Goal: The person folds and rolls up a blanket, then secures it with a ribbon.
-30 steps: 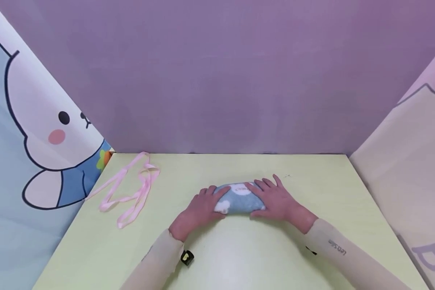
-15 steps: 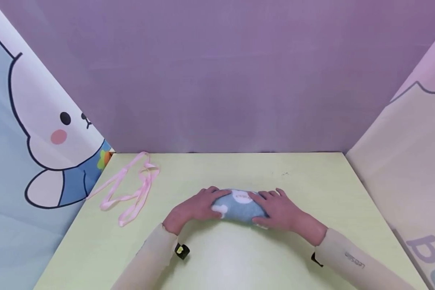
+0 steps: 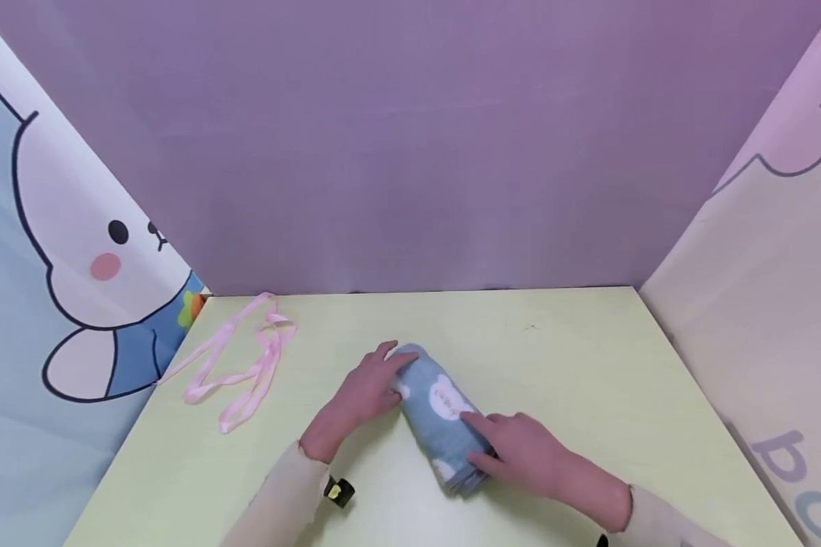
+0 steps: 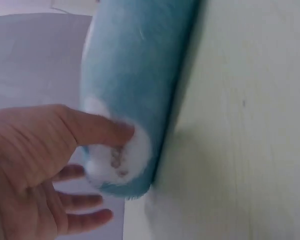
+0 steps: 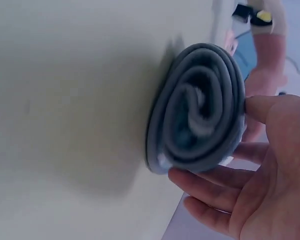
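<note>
The rolled towel (image 3: 438, 425) is matt, fuzzy cloth; the ten-o'clock ribbon (image 3: 270, 363) smooth, satiny fabric; the table (image 3: 575, 372) smooth, faintly glossy.

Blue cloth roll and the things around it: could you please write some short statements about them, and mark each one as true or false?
1. The left hand and the right hand both touch the blue cloth roll. True.
2. The pink ribbon lies on the table, to the left of the roll in the head view. True.
3. The ribbon is tied around the roll. False: it lies loose, apart from the roll.
4. The right wrist view shows spiral layers at one end of the roll. True.
5. The left hand is at the roll's end nearest the person. False: it is at the far end.
</note>
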### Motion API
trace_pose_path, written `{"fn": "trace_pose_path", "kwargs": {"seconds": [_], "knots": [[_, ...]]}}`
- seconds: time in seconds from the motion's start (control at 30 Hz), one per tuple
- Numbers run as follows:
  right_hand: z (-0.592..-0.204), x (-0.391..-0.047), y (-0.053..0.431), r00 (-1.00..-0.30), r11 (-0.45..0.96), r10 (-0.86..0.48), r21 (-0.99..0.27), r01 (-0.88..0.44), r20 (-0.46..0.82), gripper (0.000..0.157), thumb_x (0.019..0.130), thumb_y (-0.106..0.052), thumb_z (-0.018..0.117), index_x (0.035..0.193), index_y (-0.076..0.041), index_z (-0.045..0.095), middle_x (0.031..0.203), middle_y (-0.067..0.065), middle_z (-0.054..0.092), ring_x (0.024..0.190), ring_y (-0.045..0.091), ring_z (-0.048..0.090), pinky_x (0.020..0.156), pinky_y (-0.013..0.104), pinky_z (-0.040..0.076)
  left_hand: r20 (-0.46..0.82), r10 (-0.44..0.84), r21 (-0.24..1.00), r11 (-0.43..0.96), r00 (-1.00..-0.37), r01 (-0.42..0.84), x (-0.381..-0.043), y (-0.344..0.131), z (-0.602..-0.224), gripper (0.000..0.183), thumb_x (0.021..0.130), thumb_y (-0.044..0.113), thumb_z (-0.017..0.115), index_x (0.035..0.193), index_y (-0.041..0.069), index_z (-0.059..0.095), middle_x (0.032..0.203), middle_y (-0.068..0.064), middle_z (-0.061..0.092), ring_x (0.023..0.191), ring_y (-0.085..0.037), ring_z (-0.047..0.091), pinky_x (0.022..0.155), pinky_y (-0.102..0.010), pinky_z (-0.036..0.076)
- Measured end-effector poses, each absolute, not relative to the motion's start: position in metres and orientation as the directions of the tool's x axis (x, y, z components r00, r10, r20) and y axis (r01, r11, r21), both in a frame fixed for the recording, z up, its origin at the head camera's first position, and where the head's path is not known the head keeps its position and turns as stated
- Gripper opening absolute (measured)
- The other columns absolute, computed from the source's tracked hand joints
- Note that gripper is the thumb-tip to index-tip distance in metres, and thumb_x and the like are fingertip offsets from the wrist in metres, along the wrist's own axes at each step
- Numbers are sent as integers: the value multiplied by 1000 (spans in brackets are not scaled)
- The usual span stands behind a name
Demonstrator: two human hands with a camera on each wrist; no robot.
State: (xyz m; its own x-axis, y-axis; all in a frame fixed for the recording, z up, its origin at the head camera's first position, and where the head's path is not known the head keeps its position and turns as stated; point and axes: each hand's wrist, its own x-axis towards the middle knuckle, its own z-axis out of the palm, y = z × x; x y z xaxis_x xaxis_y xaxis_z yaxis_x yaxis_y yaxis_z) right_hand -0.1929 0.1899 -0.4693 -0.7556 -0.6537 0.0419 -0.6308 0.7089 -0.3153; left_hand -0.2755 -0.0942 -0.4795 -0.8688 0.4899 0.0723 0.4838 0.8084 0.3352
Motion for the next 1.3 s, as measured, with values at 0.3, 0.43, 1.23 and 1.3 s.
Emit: {"fn": "trace_pose_path", "kwargs": {"seconds": [0.3, 0.43, 1.23, 1.3], "knots": [[-467, -171, 170, -744, 692, -667, -394, -605, -30, 63, 95, -51, 56, 136, -4, 52, 82, -2, 68, 80, 9, 64, 78, 43, 51, -105, 445, 732, 640, -889, 234, -258, -86, -479, 77, 88, 51, 67, 150, 20, 35, 153, -23, 18, 128, -37, 41, 97, -51, 41], [-469, -164, 162, -740, 706, -669, -365, -607, -66, 65, 94, -54, 56, 138, -6, 51, 81, -5, 69, 93, 16, 65, 91, 61, 39, -141, 415, 768, 619, -899, 166, -257, -76, -485, 82, 81, 53, 73, 149, 23, 37, 155, -25, 10, 133, -42, 33, 97, -54, 40], [-486, -161, 171, -781, 734, -616, -433, -524, -100, 61, 92, -56, 57, 135, -13, 53, 110, 1, 61, 93, 21, 60, 73, 43, 49, -290, 419, 809, 588, -860, 14, -211, -68, -489, 121, 74, 46, 82, 157, 23, -4, 145, -26, 31, 119, -31, 47, 82, -43, 51], [-487, -161, 173, -781, 740, -618, -400, -540, -89, 59, 92, -54, 58, 134, -13, 55, 109, 1, 62, 94, 22, 60, 72, 43, 49, -265, 411, 788, 613, -872, 50, -209, -63, -491, 122, 72, 49, 82, 157, 22, -3, 141, -24, 36, 120, -29, 46, 92, -44, 45]]}}
